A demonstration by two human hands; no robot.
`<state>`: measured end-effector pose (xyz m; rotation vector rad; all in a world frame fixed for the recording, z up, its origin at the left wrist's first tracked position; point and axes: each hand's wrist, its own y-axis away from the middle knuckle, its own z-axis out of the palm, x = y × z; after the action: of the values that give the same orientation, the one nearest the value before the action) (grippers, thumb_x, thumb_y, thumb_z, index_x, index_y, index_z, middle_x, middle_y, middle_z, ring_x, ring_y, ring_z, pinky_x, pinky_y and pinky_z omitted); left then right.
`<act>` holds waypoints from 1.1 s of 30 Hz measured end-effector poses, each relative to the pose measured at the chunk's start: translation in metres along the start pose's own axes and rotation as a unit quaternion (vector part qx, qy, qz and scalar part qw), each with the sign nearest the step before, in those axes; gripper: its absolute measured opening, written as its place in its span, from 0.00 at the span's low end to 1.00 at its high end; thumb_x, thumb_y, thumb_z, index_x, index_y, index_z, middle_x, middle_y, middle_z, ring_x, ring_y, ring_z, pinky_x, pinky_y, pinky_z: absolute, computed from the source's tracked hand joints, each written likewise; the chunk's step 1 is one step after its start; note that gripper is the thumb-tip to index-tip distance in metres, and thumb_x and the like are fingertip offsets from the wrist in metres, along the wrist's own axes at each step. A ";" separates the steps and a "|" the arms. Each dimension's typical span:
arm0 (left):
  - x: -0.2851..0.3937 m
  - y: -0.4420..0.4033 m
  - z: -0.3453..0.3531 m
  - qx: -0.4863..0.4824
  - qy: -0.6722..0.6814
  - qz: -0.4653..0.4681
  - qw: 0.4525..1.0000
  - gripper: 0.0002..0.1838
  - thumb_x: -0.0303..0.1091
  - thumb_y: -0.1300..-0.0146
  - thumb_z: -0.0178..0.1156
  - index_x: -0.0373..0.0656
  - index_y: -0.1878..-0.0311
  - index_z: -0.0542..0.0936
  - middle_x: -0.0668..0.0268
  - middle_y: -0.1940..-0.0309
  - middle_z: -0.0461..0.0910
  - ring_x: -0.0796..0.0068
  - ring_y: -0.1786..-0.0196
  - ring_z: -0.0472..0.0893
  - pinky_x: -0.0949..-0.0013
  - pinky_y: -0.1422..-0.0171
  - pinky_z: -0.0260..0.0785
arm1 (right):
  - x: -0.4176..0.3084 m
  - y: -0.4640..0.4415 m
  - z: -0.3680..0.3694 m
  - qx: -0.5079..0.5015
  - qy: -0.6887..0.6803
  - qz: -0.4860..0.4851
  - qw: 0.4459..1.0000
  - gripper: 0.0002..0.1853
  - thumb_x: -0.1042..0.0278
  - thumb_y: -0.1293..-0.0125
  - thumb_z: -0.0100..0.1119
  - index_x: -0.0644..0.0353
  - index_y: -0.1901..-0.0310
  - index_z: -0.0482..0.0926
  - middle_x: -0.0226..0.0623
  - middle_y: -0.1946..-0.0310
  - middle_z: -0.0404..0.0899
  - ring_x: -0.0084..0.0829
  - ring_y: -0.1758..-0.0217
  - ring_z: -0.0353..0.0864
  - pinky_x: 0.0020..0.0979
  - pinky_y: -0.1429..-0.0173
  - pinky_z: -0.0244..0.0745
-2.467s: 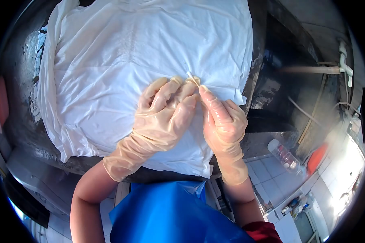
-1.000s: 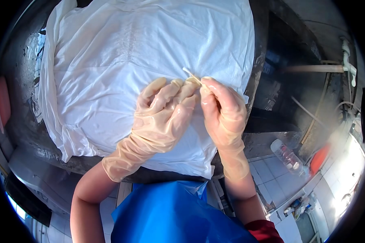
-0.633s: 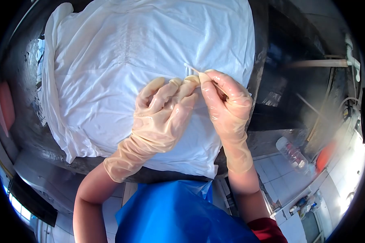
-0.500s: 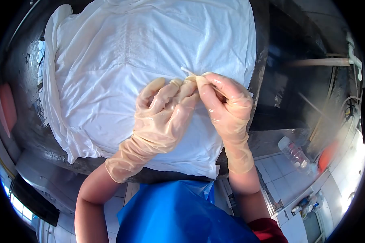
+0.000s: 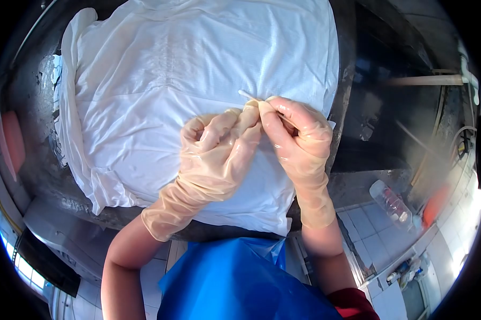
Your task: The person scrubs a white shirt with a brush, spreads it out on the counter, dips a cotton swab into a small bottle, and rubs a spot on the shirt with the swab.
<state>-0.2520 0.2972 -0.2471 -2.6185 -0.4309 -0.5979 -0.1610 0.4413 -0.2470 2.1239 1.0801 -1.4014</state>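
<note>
Both my hands wear thin, wet-looking cream gloves and meet above a wrinkled white cloth (image 5: pixel 128 122). Between thumb and forefinger, my right hand (image 5: pixel 301 130) pinches a cotton swab (image 5: pixel 247 95), its white tip pointing up and left. My left hand (image 5: pixel 213 149) is closed, fingers curled, with its forefinger tip against the swab and the right fingertips. Whatever lies between the left thumb and fingers is hidden.
The cloth is spread over a dark slab (image 5: pixel 344 80). A blue plastic apron (image 5: pixel 229 282) covers my front. Low on the right lie a clear plastic bottle (image 5: pixel 392 205) and an orange object (image 5: pixel 435 205). A pink basin (image 5: pixel 12 141) stands at far left.
The curled fingers of my left hand have drawn in slightly. My right hand keeps its pinch on the cotton swab. The view has shifted a little.
</note>
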 end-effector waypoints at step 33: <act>0.004 0.000 -0.003 -0.031 0.008 -0.033 0.999 0.21 0.33 0.47 0.64 0.44 0.48 0.82 0.67 0.41 0.83 0.71 0.46 0.77 0.64 0.46 0.64 | 0.001 -0.003 0.001 0.016 -0.021 -0.027 0.999 0.09 0.81 0.43 0.72 0.63 0.61 0.84 0.39 0.77 0.83 0.36 0.76 0.83 0.32 0.70 0.76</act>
<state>-0.2493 0.2968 -0.2424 -2.6660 -0.5023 -0.6621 -0.1634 0.4430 -0.2477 2.0931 1.1137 -1.4901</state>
